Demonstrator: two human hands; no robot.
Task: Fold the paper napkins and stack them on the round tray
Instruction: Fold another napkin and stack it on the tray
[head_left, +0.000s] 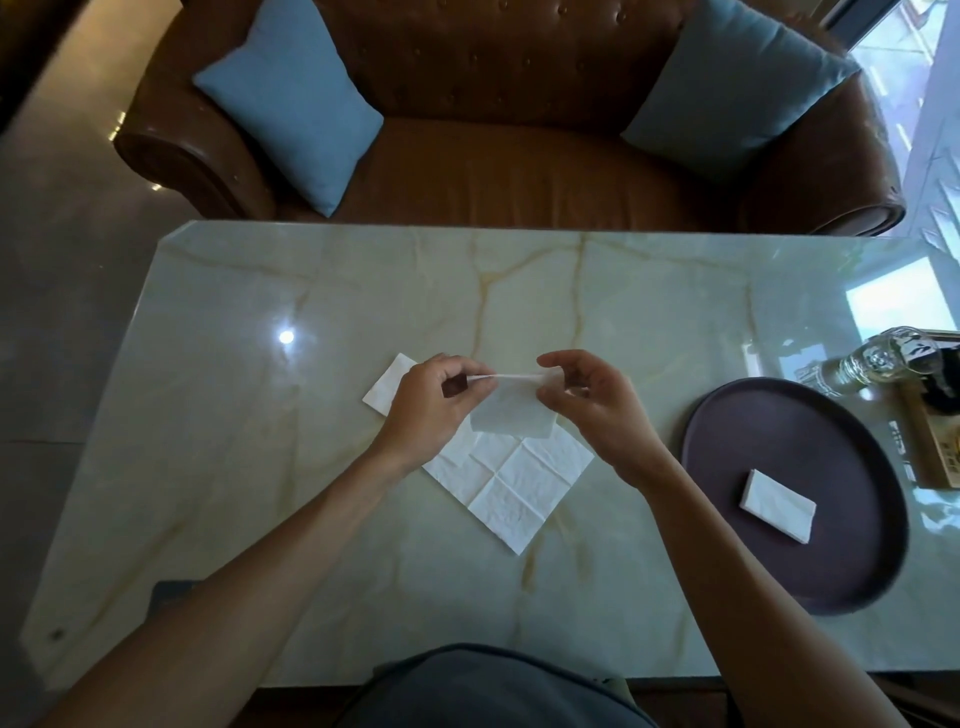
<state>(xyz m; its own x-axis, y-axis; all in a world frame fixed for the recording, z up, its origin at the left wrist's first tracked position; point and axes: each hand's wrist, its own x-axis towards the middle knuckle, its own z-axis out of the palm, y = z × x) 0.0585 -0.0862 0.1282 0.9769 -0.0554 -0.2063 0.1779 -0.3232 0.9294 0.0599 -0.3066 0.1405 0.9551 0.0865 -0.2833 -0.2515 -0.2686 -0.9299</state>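
head view: left hand (434, 397) and right hand (587, 402) pinch a napkin (511, 410) mid-fold left of the round tray (727, 447); next, crease it flat.

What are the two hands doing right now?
Left hand: fingers pinched on the raised napkin.
Right hand: fingers pinched on the same napkin.

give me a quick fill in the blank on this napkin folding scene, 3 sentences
1. Both hands, left hand and right hand, pinch the top edge of one ____.
2. The round tray holds ____ folded napkin.
3. The tray sits to the person's ____ on the table.

Missing words: napkin; one; right
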